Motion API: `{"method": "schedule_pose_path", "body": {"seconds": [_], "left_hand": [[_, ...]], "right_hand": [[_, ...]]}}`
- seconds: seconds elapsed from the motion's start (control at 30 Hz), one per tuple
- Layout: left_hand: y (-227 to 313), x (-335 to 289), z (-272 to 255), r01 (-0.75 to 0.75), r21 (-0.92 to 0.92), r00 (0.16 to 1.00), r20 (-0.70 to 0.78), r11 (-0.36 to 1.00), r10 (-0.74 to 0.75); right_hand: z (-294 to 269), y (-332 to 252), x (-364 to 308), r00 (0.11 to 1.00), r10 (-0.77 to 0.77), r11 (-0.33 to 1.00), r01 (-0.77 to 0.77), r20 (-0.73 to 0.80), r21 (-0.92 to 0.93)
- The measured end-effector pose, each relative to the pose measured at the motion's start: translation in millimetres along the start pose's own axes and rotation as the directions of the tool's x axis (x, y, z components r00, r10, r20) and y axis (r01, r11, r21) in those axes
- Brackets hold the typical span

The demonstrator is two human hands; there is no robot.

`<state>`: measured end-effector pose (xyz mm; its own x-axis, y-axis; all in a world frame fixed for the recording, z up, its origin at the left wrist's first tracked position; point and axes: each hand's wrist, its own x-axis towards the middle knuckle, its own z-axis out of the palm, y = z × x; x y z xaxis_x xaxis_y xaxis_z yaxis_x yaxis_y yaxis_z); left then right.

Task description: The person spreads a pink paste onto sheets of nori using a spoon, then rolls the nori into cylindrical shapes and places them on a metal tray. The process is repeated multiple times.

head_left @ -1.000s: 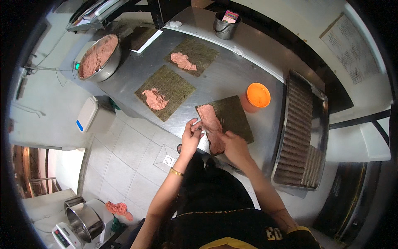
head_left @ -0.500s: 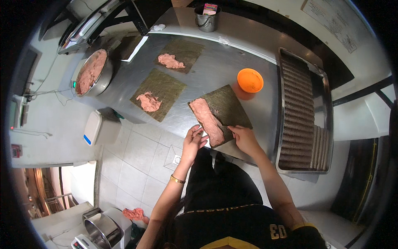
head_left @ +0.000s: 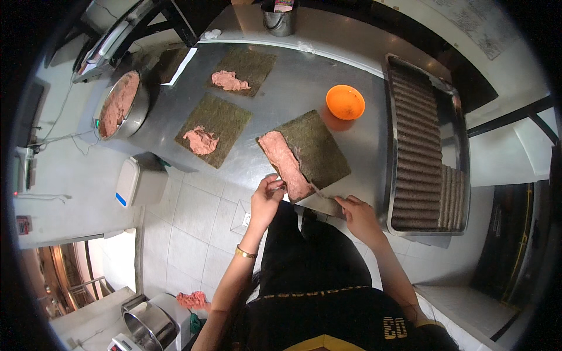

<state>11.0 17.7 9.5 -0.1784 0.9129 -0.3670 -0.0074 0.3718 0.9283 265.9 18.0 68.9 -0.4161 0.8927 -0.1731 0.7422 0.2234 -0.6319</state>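
A square seaweed sheet (head_left: 321,146) lies at the steel table's front edge, with a long strip of pink ground-meat paste (head_left: 282,159) spread along its left side. My right hand (head_left: 358,219) is closed on a thin, flat spatula (head_left: 319,190), whose tip is by the near end of the paste. By the sheet's near left edge, my left hand (head_left: 268,199) is open with loosely bent fingers; whether they touch the sheet is unclear. Two more seaweed sheets lie farther left, each bearing a paste lump: one nearer (head_left: 201,141), one farther (head_left: 230,81).
An orange bowl (head_left: 345,102) stands beyond the sheet. To the right, a metal tray (head_left: 391,146) holds rows of dark rolls (head_left: 415,134). A large metal bowl of paste (head_left: 138,111) is at the far left, a metal bucket (head_left: 280,23) at the back. Below stands a white bin (head_left: 137,181).
My right hand has drawn back toward me and to the right, bringing the spatula into clearer sight. My left hand's fingers have curled more. The whole view has shifted slightly.
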Motion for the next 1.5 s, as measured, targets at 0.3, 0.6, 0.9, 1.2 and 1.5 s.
{"method": "schedule_pose_path", "body": {"seconds": [0.3,0.6,0.9,1.2,1.5], "left_hand": [[3,-16,-3,0.166,-0.154,0.981,0.122,0.974,-0.148],[-6,-19,-9,0.199,-0.245,0.974,0.159,0.949,-0.163],[-4,-23,-1,0.138,-0.217,0.986,0.127,0.966,-0.113],[-8,-25,14,0.011,0.027,0.998,-0.067,1.000,-0.009],[-6,-23,18,-0.072,0.275,0.988,-0.110,0.959,0.106]], "right_hand": [[62,-26,-9,0.991,-0.088,0.919,0.042,-0.101,-0.392],[50,-35,-1,0.989,-0.132,0.987,0.124,-0.070,-0.098],[-27,2,9,0.939,-0.343,0.858,0.322,0.020,-0.400],[6,-22,7,0.917,-0.396,0.812,0.329,-0.040,-0.483],[4,-21,8,0.956,-0.290,0.750,0.249,0.034,-0.612]]}}
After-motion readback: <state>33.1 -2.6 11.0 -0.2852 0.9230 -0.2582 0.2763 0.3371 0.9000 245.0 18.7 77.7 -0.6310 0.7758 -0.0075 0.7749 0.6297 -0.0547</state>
